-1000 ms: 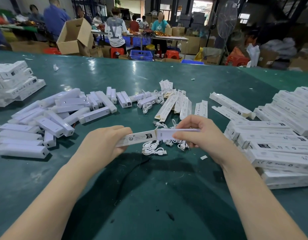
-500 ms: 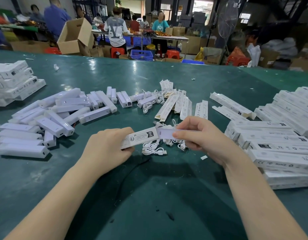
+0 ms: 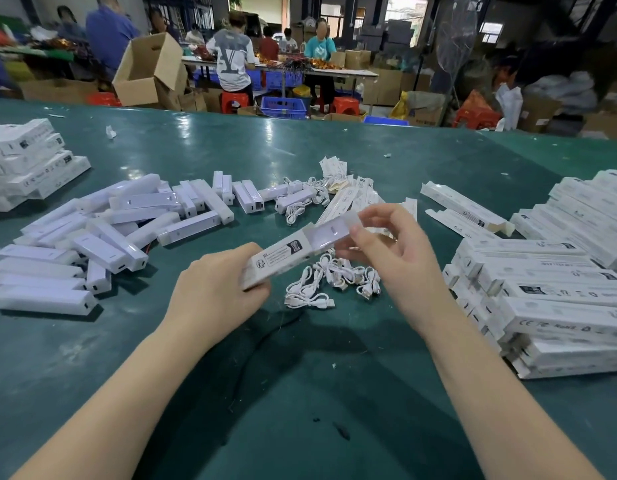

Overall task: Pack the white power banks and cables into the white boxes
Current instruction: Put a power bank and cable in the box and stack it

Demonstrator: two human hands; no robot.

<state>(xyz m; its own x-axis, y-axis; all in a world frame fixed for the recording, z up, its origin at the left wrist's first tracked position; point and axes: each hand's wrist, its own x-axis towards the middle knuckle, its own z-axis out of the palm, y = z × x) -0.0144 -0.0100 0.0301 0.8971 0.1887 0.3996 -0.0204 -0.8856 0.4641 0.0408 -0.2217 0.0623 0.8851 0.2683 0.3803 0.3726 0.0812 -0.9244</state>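
Two hands hold one white box (image 3: 277, 259) above the near-centre table (image 3: 334, 393): left hand (image 3: 217, 289) clamped on its body, right hand (image 3: 386, 244) pinching the half-inserted power bank (image 3: 329, 233), seemingly light, rigid, smooth, best gripped by its long sides.

A dark green tabletop (image 3: 334, 393) filled the near view, with small white scraps near its far edge. Beyond that far edge an open cardboard carton (image 3: 146, 72) sat tilted at the left. Further back, red plastic stools (image 3: 235, 100) and a blue plastic crate (image 3: 283, 107) stood on the floor. Several people sat or stood at a long table (image 3: 334, 71) strewn with coloured goods. A standing fan (image 3: 456, 32) rose at the right, near stacked cartons and white bags.
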